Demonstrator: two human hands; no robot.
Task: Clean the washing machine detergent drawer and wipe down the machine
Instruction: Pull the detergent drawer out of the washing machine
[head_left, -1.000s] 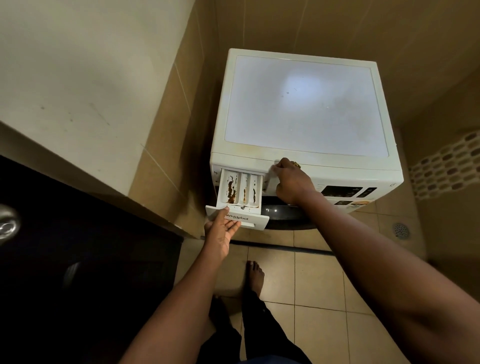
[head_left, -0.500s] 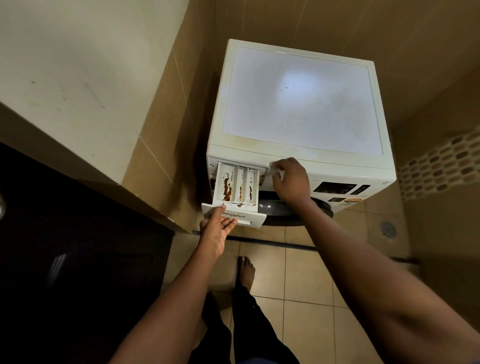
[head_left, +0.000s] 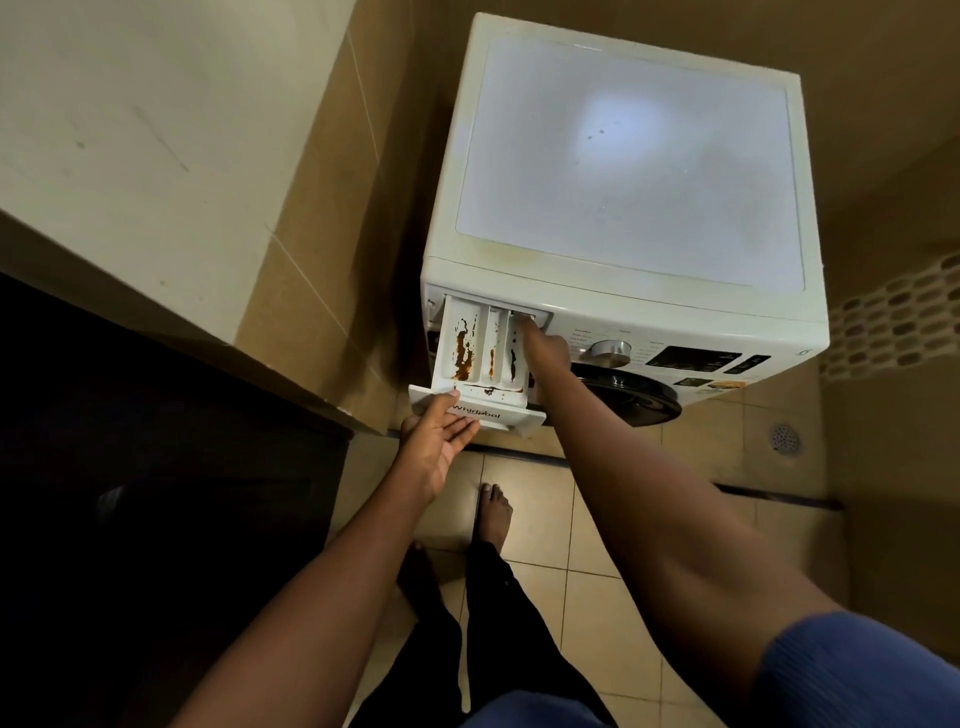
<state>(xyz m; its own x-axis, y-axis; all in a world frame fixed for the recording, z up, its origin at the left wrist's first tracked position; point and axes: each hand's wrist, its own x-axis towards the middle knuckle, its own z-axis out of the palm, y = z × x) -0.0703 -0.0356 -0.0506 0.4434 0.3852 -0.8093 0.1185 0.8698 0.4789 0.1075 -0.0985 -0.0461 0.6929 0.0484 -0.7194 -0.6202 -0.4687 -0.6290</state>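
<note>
White washing machine (head_left: 623, 156), upper right of frame, its left side close to the tiled wall (head_left: 322, 218). The detergent drawer (head_left: 478, 358) is pulled out over the floor at centre. It has three rust-stained compartments, and its front reads "Whirlpool". The left hand (head_left: 434, 441) clasps the drawer front, thumb on top and fingers beneath. The right hand (head_left: 545, 353) extends one straight finger into the rear of the rightmost compartment. One dial (head_left: 605, 353), one floor drain (head_left: 784, 438).

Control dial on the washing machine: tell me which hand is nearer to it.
Right. The right hand reaches into the rear right corner of the detergent drawer, just left of the control dial; the left hand holds its front panel, lower and farther left.
</note>
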